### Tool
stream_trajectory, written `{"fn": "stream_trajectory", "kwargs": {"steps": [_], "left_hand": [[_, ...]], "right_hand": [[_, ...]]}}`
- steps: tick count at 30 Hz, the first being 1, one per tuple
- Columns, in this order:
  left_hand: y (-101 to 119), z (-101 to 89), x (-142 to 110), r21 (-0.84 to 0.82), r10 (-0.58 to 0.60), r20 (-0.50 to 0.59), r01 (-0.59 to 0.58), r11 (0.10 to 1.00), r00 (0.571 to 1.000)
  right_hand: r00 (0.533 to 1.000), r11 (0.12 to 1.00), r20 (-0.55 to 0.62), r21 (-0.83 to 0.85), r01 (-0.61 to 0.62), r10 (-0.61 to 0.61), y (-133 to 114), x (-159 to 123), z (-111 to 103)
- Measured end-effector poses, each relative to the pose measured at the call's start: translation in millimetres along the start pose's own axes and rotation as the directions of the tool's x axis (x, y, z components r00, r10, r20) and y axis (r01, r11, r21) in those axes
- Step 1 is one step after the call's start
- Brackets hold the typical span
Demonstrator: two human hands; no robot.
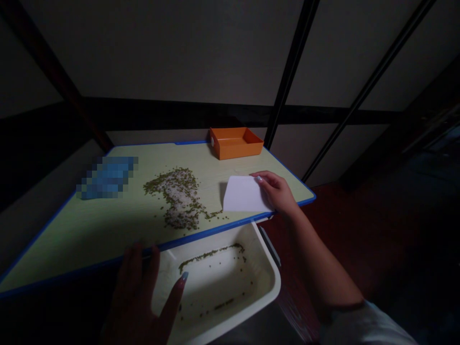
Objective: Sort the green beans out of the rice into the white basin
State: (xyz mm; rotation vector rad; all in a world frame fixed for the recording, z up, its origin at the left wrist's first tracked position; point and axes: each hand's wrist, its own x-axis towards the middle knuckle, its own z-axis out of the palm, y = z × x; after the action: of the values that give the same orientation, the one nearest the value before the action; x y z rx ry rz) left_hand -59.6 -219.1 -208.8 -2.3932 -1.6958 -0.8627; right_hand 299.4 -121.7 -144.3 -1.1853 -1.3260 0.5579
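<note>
My right hand (276, 190) grips a white card (246, 194) by its right side, the card standing tilted on the table near the front edge. Left of the card lies a spread pile of green beans mixed with white grains (178, 196), a thin trail of beans reaching the card's lower corner. Below the table's front edge is a white plastic bin (212, 287) with scattered beans along its inside. My left hand (143, 292) is at the bin's left side, fingers apart, thumb over the rim; whether it touches the bin is too dark to tell.
An orange open box (237, 143) stands at the table's back right. On the left lies a blurred-out blue item (109, 177). The pale table (89, 223) has a blue rim, with dark-framed panels (179, 52) behind it and a reddish floor (345, 230) to the right.
</note>
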Motion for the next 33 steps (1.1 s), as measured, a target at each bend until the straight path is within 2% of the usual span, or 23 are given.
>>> {"fn": "stream_trajectory", "kwargs": {"steps": [7,16,29,33], "left_hand": [[3.6,1.0,2.8,0.001,-0.014,-0.032,0.014,1.000,0.999],[2.1,0.1,-0.4,-0.006,-0.031,0.017,0.031,0.999,0.999],[2.1,0.9,0.1,-0.053,-0.067,0.021,0.068,0.996,0.998],[4.4,-1.5,2.2,-0.047,-0.097,0.054,0.100,0.994,0.994]], "right_hand": [[1.000,1.000,-0.006,-0.018,-0.023,0.023,1.9,1.7,2.4],[1.000,0.997,0.015,-0.073,0.012,-0.011,2.7,5.0,6.8],[0.997,0.999,0.078,-0.048,0.017,-0.013,1.5,7.3,5.1],[0.996,0.999,0.083,-0.034,0.018,-0.015,0.6,6.6,5.1]]}}
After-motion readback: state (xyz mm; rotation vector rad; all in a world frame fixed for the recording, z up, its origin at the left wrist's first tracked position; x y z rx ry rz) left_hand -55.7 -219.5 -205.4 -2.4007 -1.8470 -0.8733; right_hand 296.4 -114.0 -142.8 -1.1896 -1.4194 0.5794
